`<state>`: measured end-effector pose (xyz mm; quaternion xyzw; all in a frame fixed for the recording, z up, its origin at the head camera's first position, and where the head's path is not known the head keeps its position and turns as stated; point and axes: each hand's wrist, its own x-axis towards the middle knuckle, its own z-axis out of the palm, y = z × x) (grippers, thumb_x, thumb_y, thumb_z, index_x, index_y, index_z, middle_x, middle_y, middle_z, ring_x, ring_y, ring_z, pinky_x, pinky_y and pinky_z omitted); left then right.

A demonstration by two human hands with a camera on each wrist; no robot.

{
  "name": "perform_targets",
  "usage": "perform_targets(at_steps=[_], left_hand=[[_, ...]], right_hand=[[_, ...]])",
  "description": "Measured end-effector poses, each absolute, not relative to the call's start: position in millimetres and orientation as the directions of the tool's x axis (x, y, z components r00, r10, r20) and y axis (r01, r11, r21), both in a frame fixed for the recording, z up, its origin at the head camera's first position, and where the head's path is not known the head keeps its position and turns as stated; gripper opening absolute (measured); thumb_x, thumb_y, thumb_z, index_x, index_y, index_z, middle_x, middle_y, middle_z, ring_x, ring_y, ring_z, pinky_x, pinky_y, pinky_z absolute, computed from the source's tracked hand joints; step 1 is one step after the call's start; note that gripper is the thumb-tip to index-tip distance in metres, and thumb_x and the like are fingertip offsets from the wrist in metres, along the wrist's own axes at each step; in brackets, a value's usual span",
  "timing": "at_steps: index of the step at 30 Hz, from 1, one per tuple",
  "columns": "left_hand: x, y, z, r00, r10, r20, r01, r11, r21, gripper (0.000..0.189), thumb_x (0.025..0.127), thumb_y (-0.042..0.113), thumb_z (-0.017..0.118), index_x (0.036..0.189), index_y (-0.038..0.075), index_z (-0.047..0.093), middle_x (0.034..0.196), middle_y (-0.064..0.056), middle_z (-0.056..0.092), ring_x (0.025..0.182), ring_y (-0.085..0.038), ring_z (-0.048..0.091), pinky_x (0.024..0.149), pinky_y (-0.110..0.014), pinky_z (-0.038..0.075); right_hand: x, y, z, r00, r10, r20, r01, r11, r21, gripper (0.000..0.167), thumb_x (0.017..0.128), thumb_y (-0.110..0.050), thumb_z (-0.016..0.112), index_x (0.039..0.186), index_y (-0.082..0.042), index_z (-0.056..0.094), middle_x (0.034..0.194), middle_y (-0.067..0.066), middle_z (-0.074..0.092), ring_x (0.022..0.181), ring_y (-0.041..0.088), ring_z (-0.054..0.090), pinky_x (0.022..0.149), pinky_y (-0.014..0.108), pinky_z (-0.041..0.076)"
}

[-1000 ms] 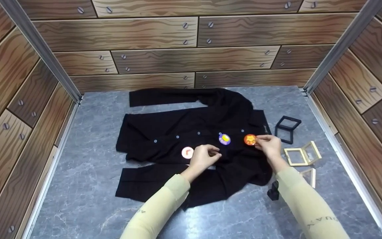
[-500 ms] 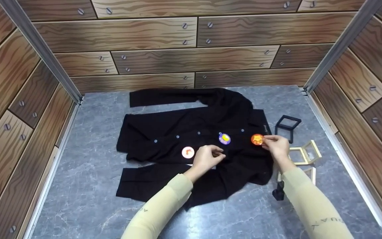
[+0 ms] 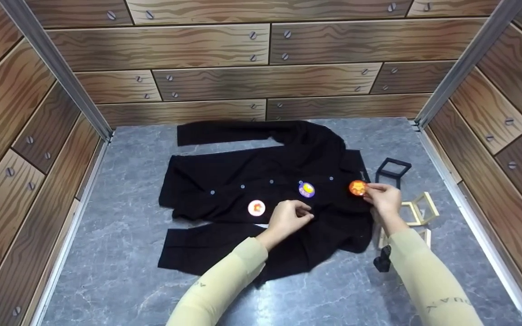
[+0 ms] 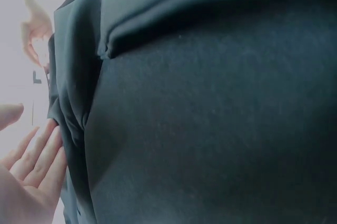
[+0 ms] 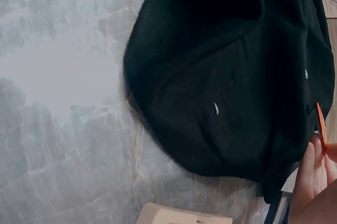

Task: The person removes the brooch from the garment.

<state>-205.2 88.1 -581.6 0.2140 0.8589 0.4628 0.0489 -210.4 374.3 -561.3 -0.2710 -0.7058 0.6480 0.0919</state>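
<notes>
A black button-up shirt point(image 3: 215, 172) lies spread on its side across the grey marbled table. My right hand point(image 3: 384, 199) pinches a round orange badge point(image 3: 357, 188) by its right edge, over the collar end of the shirt. In the right wrist view this orange badge point(image 5: 320, 124) stands edge-on between thumb and fingers. My left hand point(image 3: 288, 216) hovers over the shirt's lower front, fingers relaxed and holding nothing. Left of it a white badge point(image 3: 256, 208) with a red and orange design lies on the cloth. A purple and yellow badge point(image 3: 306, 190) lies beside the button row.
Right of the collar stand a black hinged frame point(image 3: 393, 168), a cream-yellow frame point(image 3: 425, 208) and a pale frame point(image 3: 426, 237) partly behind the right arm. A small black object point(image 3: 382, 259) is next to the right sleeve. Wood-patterned walls point(image 3: 211, 45) enclose the table.
My right hand has moved right with the orange badge, toward the collar edge. My left hand has shifted slightly right, uncovering the white badge fully.
</notes>
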Motion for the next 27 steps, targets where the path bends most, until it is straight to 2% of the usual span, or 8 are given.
perform_targets(at_steps=[8,16,27], left_hand=[[-205.0,93.2,-580.8,-0.900,0.420,0.116,0.323,0.464,0.825,0.018,0.089,0.016,0.082,0.104,0.007,0.083,0.092,-0.003,0.084,0.084,-0.013,0.081,0.075,-0.014,0.056],[-203.6,98.1,-579.5,-0.896,0.430,0.112,0.325,0.462,0.825,0.019,0.089,0.017,0.082,0.106,0.007,0.083,0.093,-0.002,0.084,0.084,-0.009,0.080,0.076,-0.013,0.056],[-202.4,105.5,-577.2,-0.885,0.448,0.124,0.340,0.444,0.829,0.023,0.088,0.016,0.083,0.108,0.004,0.082,0.095,-0.003,0.085,0.087,-0.011,0.081,0.079,-0.014,0.058]], right_hand=[[-211.1,385.7,-560.8,-0.834,0.504,-0.224,0.268,0.015,-0.963,0.028,0.097,0.007,0.065,0.122,0.021,0.066,0.062,-0.014,0.068,0.054,-0.001,0.070,0.062,0.016,0.061],[-210.3,391.6,-561.1,-0.837,0.517,-0.178,0.240,0.055,-0.969,0.022,0.097,0.009,0.063,0.115,0.020,0.069,0.061,-0.016,0.066,0.052,-0.001,0.069,0.061,0.017,0.061],[-208.4,400.9,-558.1,-0.817,0.534,-0.216,0.272,0.027,-0.962,0.023,0.097,0.005,0.066,0.117,0.016,0.068,0.060,-0.016,0.067,0.053,0.000,0.070,0.062,0.017,0.061]])
